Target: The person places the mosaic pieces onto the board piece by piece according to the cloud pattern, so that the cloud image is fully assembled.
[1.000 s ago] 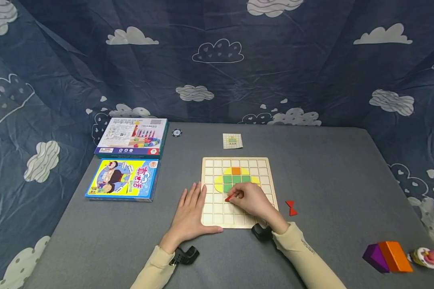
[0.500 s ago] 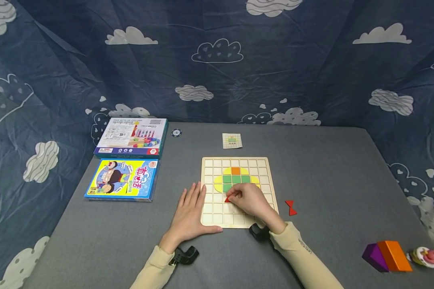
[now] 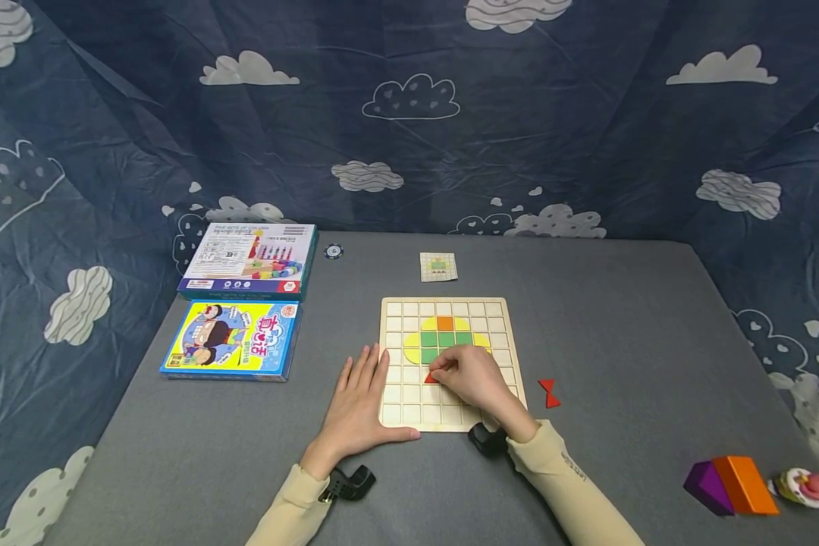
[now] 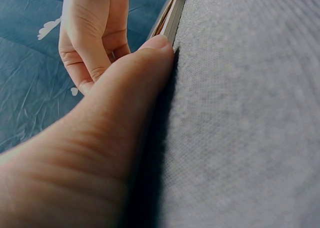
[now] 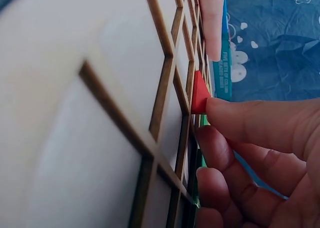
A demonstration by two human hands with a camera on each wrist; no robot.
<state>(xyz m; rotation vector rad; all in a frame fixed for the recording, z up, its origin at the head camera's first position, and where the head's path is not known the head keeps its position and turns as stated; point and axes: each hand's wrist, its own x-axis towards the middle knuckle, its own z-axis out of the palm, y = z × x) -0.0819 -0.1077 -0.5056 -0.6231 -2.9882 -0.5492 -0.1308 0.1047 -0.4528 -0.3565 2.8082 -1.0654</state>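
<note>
A square wooden grid board [image 3: 403,394] lies on the grey table, with yellow curved pieces [image 3: 412,347], green squares [image 3: 445,339] and one orange square [image 3: 445,323] set in its cells. My right hand [image 3: 469,373] is over the board's middle, thumb and index finger pinching a red triangle [image 5: 199,93] at a cell below the green squares. My left hand [image 3: 358,406] lies flat with straight fingers along the board's left edge, its thumb [image 4: 145,62] against the front edge. Two more red triangles [image 3: 550,393] lie on the table right of the board.
A small pattern card [image 3: 439,267] lies behind the board. Two boxes, one white-topped [image 3: 249,258] and one blue and yellow [image 3: 232,339], stand at left near a round chip [image 3: 334,251]. Purple [image 3: 710,487] and orange blocks [image 3: 746,485] and a figurine [image 3: 811,486] are at front right.
My right fingers have shifted slightly, and the red triangle now lies flatter, with its point upward in the cell. My left hand has stayed in place.
</note>
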